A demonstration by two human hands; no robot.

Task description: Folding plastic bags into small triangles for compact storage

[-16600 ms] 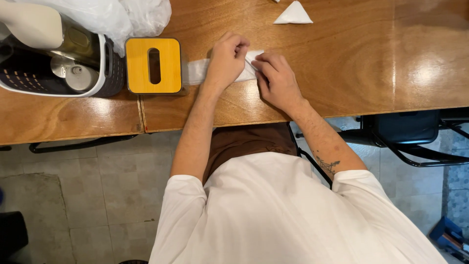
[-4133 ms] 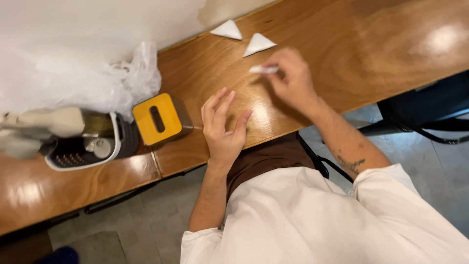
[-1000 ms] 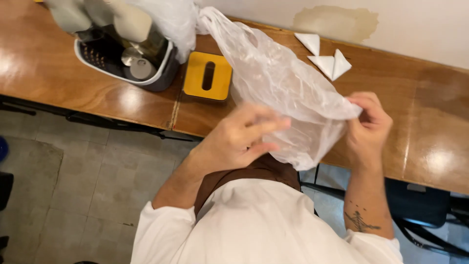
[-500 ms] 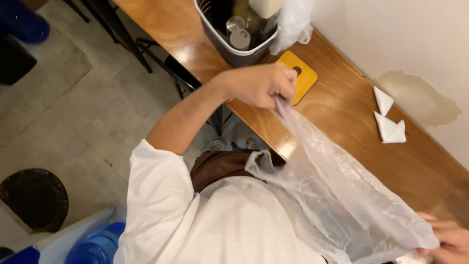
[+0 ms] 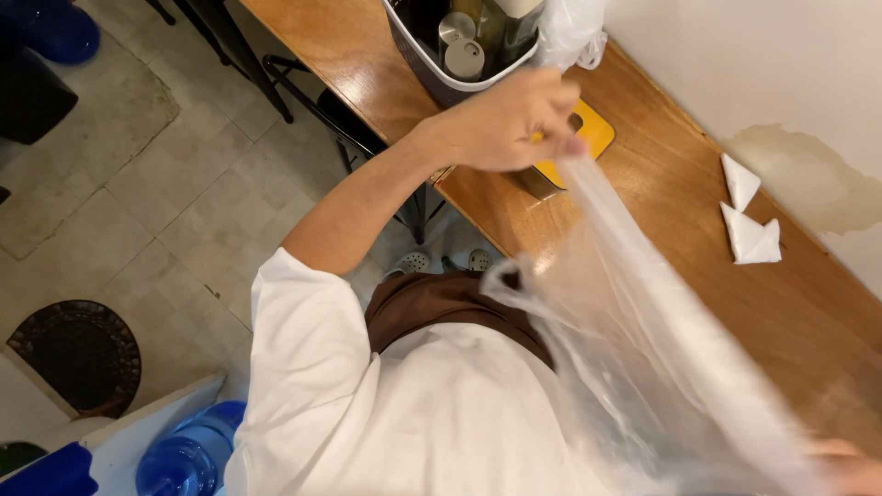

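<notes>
My left hand [image 5: 510, 124] is raised over the wooden counter [image 5: 671, 230] and pinches one end of a clear plastic bag [image 5: 661, 358]. The bag stretches, blurred, down to the lower right, where my right hand [image 5: 850, 468] grips its other end at the frame's edge, mostly out of view. The bag hangs in front of my white shirt and brown apron. Folded white napkin triangles [image 5: 749, 211] lie on the counter near the wall.
A yellow-topped napkin box [image 5: 593, 138] sits just behind my left hand. A grey and white caddy [image 5: 459, 55] with bottles and another plastic bag [image 5: 570, 32] stand at the counter's far end. Chairs, a tiled floor and blue water bottles [image 5: 179, 459] lie to the left.
My left hand has lifted slightly with the bag's end, and the bag is pulled tighter between both hands. My right hand has slipped further toward the frame's corner.
</notes>
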